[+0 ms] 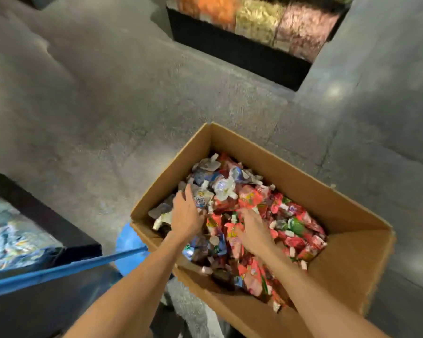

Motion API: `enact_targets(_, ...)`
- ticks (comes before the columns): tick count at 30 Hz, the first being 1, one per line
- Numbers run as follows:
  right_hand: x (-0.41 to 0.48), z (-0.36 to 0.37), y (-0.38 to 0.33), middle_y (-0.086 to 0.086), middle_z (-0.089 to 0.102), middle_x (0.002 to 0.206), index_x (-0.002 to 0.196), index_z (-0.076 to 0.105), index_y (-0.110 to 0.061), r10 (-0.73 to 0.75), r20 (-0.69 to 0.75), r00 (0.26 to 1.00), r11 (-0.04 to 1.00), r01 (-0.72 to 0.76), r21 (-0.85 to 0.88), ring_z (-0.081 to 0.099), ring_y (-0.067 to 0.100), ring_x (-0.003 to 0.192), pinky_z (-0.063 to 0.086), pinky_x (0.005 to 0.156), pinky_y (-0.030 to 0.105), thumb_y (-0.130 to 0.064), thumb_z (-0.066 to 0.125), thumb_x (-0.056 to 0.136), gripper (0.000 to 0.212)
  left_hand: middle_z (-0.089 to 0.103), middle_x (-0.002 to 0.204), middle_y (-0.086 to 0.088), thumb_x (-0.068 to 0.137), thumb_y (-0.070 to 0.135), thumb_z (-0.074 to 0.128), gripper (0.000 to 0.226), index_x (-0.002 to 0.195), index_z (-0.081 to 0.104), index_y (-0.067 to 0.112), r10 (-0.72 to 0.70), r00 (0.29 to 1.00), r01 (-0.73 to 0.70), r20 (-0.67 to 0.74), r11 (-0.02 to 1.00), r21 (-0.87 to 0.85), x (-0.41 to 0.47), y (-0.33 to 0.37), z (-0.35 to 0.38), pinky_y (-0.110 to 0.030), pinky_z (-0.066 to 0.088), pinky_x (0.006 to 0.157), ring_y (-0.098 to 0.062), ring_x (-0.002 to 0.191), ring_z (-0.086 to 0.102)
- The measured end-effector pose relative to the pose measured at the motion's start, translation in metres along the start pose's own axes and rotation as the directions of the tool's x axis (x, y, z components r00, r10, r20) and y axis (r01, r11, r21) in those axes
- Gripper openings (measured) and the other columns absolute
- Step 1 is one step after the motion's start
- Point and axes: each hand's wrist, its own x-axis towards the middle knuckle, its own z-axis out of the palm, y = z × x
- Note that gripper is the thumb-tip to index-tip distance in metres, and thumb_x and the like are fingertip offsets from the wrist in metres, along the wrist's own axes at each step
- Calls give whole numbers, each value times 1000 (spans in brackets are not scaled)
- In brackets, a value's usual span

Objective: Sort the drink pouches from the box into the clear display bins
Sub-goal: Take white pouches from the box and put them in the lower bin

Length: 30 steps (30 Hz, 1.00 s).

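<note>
The left hand (186,215) is inside the cardboard box (352,259). Its fingers are straight and spread a little. They rest flat on some blue and white pouches (202,200). It does not grip anything.

The right hand (253,231) is in the box too, just beside the left one. Its fingers (242,212) bend down into the red pouches (232,234). The fingertips are hidden in the pile, so I cannot tell if it holds one.

The drink pouches (254,203) fill the box in a messy heap. Most of the blue and white ones lie on the far left side. Most of the red ones lie on the right side and the near side. A few green ones (297,226) are mixed in with the red.

Under the near left corner of the box, a round blue thing (127,240) peeks out. A blue bar (66,270) runs from there to the left edge.

A clear bin (7,235) sits to the left in a black frame. It holds shiny blue and silver packs.

The grey floor (108,106) lies past the box. Far off at the top stands a row of clear bins (257,20) on a black base (230,50). One bin looks orange, the next yellow, the next pink. They are blurry.
</note>
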Motion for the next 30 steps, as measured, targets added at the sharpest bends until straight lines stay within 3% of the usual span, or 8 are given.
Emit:
enact_targets(3, 41, -8, -15, 7, 20, 162, 153, 27, -10, -179, -45, 983, 960, 165, -225, 10, 22, 152, 12, 121, 35, -7, 50, 98, 59, 43, 142, -19, 84, 65, 61, 99, 153, 17, 10, -83, 996, 78, 21, 983, 168, 24, -4, 11, -47, 39, 104, -37, 129, 43)
enact_targets(6, 76, -9, -27, 11, 10, 165, 153, 26, -13, -260, -89, 962, 879, 197, -433, -6, 27, 153, -1, 121, 51, -1, 55, 89, 71, 56, 134, -18, 66, 92, 49, 121, 151, 19, 10, -210, 976, 189, 51, 942, 278, 38, -5, 23, -52, 35, 108, -38, 125, 50)
enact_targets(8, 94, -8, -32, 13, 9, 164, 154, 23, -14, -257, -64, 964, 813, 179, -554, -9, 33, 152, -4, 115, 65, -5, 62, 85, 79, 58, 131, -17, 64, 94, 46, 123, 150, 20, 10, -212, 977, 188, 27, 912, 363, 44, -6, 30, -52, 31, 109, -37, 127, 48)
enact_targets(13, 122, -5, -32, 16, 13, 162, 154, 21, -10, -166, 53, 985, 702, 156, -695, -11, 38, 150, -2, 108, 78, -33, 67, 88, 84, 57, 132, -13, 82, 74, 54, 96, 148, 24, 12, -207, 975, 138, 84, 853, 503, 52, -7, 31, -63, 22, 110, -35, 129, 43)
enact_targets(19, 131, 6, -38, 15, 31, 154, 149, 31, -3, -142, 68, 988, 688, 148, -711, -6, 40, 150, 6, 111, 75, -25, 53, 97, 61, 48, 135, -13, 102, 27, 44, 48, 146, 26, 23, -255, 947, 150, 197, 889, 432, 47, -16, 20, -54, 43, 92, -39, 125, 41)
enact_targets(23, 129, 4, -33, 13, 42, 148, 146, 37, -3, -168, 129, 977, 693, 210, -690, -4, 40, 151, 14, 113, 69, -29, 57, 97, 58, 44, 132, -14, 103, 19, 44, 46, 143, 23, 30, -242, 951, 160, 194, 918, 364, 36, -17, 15, -54, 42, 88, -40, 118, 47)
enact_targets(26, 123, -5, -28, 12, 45, 148, 145, 39, -4, -229, 143, 963, 730, 267, -629, -2, 36, 152, 14, 117, 62, -35, 45, 104, 53, 44, 125, -15, 100, 9, 46, 41, 133, 28, 26, -188, 963, 126, 193, 948, 294, 34, -18, 12, -54, 42, 84, -42, 110, 49)
enact_targets(30, 118, -13, -4, 10, 52, 143, 129, 60, -5, -347, 98, 933, 781, 345, -521, 14, 31, 151, 22, 119, 51, -26, 43, 105, 37, 50, 116, -17, 94, 13, 60, 42, 125, 34, 23, -157, 973, 138, 169, 983, 119, 36, -30, 2, -49, 46, 81, -39, 99, 53)
